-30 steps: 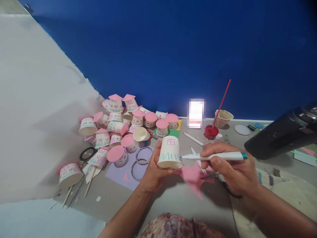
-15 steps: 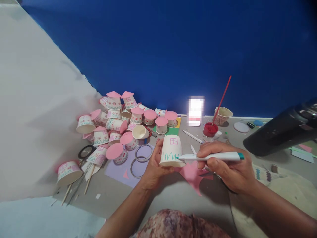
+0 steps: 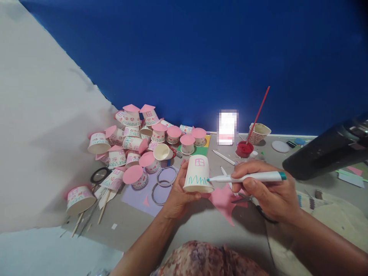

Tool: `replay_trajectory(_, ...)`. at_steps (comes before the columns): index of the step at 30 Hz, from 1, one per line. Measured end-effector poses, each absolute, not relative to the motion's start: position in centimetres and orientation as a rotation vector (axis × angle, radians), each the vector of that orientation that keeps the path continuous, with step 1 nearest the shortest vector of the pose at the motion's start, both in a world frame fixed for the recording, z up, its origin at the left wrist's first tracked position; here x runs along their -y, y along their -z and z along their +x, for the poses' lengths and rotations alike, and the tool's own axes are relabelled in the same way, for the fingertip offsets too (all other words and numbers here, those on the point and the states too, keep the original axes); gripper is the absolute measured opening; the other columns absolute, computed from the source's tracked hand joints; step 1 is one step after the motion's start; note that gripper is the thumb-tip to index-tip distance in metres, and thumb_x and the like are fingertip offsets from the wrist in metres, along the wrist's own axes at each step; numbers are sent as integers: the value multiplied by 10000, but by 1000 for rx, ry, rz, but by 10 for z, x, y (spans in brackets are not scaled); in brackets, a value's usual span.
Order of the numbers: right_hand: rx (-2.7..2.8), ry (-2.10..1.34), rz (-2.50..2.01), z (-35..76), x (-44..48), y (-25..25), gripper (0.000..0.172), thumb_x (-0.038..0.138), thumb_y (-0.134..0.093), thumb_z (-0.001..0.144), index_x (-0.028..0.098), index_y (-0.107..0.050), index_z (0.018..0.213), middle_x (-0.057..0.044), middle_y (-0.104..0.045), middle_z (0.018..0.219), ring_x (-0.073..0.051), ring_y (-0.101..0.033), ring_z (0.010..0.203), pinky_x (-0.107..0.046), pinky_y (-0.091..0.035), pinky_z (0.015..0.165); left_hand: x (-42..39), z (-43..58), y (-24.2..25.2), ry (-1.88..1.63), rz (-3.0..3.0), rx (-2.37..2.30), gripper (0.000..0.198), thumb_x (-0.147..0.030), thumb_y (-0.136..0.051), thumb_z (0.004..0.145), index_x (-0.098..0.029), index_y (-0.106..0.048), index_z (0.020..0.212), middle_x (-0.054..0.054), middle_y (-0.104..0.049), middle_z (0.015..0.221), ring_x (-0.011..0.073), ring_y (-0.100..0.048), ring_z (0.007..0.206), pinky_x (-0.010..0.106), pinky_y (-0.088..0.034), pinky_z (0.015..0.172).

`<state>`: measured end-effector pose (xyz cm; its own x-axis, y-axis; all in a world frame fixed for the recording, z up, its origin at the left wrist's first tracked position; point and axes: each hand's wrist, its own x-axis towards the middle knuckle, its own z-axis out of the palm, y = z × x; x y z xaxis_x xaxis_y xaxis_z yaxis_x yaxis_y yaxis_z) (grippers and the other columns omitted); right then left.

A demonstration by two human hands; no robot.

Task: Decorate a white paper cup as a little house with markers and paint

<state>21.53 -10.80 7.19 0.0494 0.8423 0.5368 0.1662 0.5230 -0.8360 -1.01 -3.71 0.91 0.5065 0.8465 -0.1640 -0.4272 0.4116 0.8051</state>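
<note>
My left hand [image 3: 177, 195] grips an upside-down white paper cup [image 3: 197, 174] that bears a pink window and a green zigzag line near its rim. A white marker with a teal end [image 3: 247, 177] is pinched in my right hand [image 3: 267, 191]. Its green tip touches the cup's lower right side. Both hands hover above the grey tabletop [image 3: 201, 226], just over a scrap of pink paper [image 3: 222, 201] and scissors [image 3: 258, 209].
A heap of decorated cups with pink paper roofs [image 3: 138, 142] lies at the left. Metal rings [image 3: 162, 182], a tape roll [image 3: 99, 175] and wooden sticks [image 3: 102, 209] lie nearby. A red paint pot [image 3: 244, 148], a cup holding a red brush [image 3: 259, 133] and a black object [image 3: 327, 151] sit at the right.
The marker tip has moved along the cup's lower edge, and the green zigzag has grown to the right. The cup has turned slightly in my left hand.
</note>
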Motion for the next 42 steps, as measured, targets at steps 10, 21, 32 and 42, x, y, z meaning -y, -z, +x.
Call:
replay_trajectory(10,1477,-639,-926,214,107,-75,198,390,-655,1064,241,-783,1040,-22,-786,721,-142,-703,588,-226,-555,541,38,-10,-9,-883,766,-598,1232,-209,-1075,476,-300,-472,1548,140,-729,1398,354,-712,1249,417,-595,957)
replay_trajectory(21,1387,-680,-972,219,109,-68,167,382,-664,1058,268,-786,1065,-10,-776,740,-115,-621,516,-203,-486,454,34,-13,-5,-892,849,-619,1164,-282,-1062,527,-333,-470,1528,134,-649,1487,342,-739,1175,472,-633,940)
replay_trajectory(32,1279,-506,-1111,222,108,-68,147,378,-690,1040,254,-768,1025,-16,-778,719,-142,-641,540,-232,-462,443,22,-32,-18,-1088,1564,-673,765,-330,-894,767,-303,-535,1442,125,-546,1475,339,-562,1403,512,-507,1154)
replay_trajectory(42,1554,-316,-1073,213,107,-70,87,298,-727,999,246,-793,975,-17,-773,691,-172,-716,556,-261,-532,478,21,-40,-23,-1189,1900,-729,847,-150,-840,777,-380,-515,1525,87,-496,1480,310,-501,1415,443,-514,1142)
